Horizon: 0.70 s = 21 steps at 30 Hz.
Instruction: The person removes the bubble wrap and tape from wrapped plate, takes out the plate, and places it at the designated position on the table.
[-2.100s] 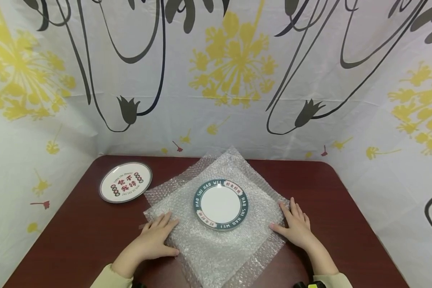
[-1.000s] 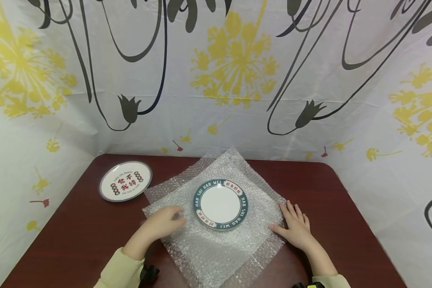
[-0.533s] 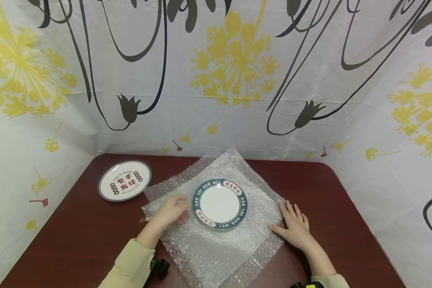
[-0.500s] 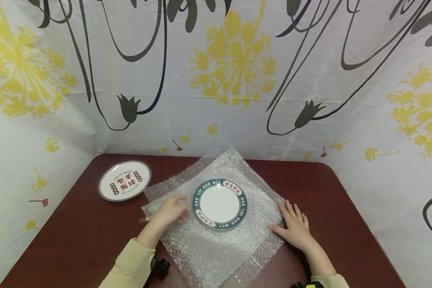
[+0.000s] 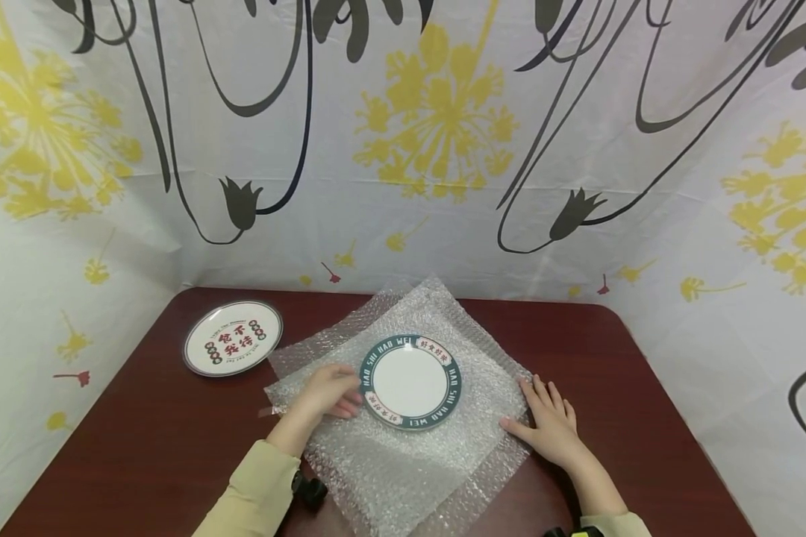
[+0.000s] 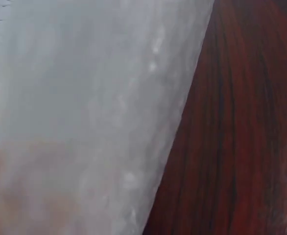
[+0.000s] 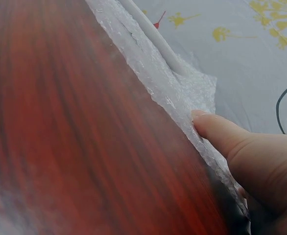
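Near the middle of the table lies a round white plate (image 5: 411,382) with a lettered dark teal rim. Layered sheets of bubble wrap (image 5: 403,477) spread out beneath it. My left hand (image 5: 332,391) hovers over the wrap's left part, its loosely bent fingers beside the plate's left rim; whether they touch it I cannot tell. In the left wrist view, the wrap blurs most of that hand. My right hand (image 5: 549,421) rests with fingers spread on the wrap's right corner. The right wrist view shows the right thumb (image 7: 222,132) along the wrap's edge.
A second, white plate (image 5: 233,338) with red lettering lies at the table's back left. The dark red-brown table (image 5: 127,447) has rounded far corners. A patterned cloth (image 5: 403,149) hangs behind the table and along both sides.
My left hand has lifted from the wrap's left corner and moved right, to the plate's left rim. The right hand, the plates and the wrap have hardly moved.
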Motion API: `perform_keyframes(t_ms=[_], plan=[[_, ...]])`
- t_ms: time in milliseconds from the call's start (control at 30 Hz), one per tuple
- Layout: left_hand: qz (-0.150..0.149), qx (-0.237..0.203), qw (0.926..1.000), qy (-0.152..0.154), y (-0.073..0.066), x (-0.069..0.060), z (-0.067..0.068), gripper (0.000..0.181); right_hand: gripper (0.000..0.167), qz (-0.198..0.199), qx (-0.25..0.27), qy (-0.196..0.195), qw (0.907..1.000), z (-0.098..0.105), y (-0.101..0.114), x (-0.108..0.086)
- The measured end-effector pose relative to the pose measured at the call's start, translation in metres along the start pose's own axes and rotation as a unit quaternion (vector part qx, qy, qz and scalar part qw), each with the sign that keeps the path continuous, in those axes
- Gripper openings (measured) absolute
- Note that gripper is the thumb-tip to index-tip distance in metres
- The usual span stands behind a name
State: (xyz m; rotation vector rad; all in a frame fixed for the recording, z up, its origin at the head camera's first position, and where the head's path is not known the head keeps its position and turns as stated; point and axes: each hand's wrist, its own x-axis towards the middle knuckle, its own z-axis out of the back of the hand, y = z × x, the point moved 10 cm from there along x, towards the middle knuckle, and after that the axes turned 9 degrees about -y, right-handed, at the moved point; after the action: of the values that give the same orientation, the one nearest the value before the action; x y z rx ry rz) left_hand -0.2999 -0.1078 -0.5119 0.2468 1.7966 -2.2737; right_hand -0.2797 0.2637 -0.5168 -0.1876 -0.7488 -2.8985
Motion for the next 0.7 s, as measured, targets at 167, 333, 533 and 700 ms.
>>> perform_keyframes(t_ms=[167, 333, 533, 700], plan=[[0.003, -0.002, 0.9999, 0.012, 0.004, 0.003, -0.007, 0.048, 0.095, 0.0, -0.001, -0.001, 1.0, -0.001, -0.001, 0.0], [0.0, -0.014, 0.9997, 0.019, 0.007, 0.006, -0.012, 0.05, 0.095, -0.002, -0.001, -0.002, 1.0, 0.0, -0.001, 0.0], [0.004, -0.006, 0.9999, 0.013, 0.009, 0.006, -0.015, 0.056, 0.094, 0.0, 0.0, -0.004, 1.0, -0.001, -0.002, -0.001], [0.006, 0.004, 0.9999, 0.008, 0.009, 0.005, -0.015, 0.059, 0.094, 0.001, 0.0, -0.005, 1.0, -0.001, -0.002, 0.0]])
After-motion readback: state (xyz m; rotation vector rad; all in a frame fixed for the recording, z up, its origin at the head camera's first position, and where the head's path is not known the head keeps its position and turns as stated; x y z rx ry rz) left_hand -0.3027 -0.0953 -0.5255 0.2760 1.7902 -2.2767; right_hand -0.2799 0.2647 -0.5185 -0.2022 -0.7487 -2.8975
